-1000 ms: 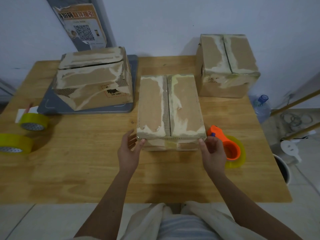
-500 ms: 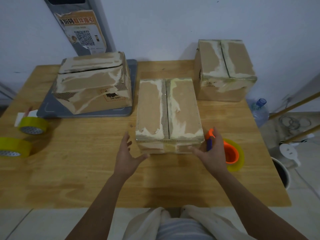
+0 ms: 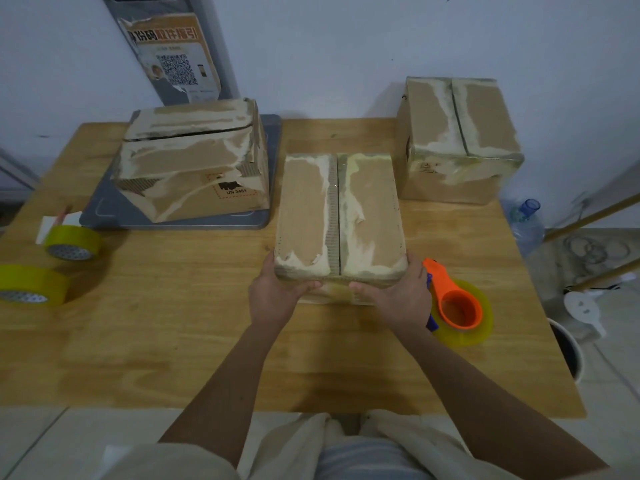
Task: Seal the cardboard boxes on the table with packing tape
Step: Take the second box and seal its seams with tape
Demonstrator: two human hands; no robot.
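A long worn cardboard box [image 3: 341,213] lies in the middle of the wooden table [image 3: 173,341], flaps closed with a seam down its top. My left hand [image 3: 273,294] grips its near left corner and my right hand [image 3: 398,292] grips its near right corner, thumbs across the front face. An orange tape dispenser [image 3: 457,303] with a yellow roll lies just right of my right hand. A second box [image 3: 194,161] sits at the back left on a grey tray [image 3: 180,221]. A third box [image 3: 457,140] stands at the back right.
Two yellow tape rolls [image 3: 71,240] [image 3: 29,285] lie near the table's left edge beside a white card [image 3: 52,223]. A blue water bottle [image 3: 526,220] and a white bucket [image 3: 568,351] stand off the right side. A poster stand [image 3: 173,53] leans on the wall.
Both hands let go of the middle box's near corners, opened briefly, and now grip its near end again, thumbs across the front face.
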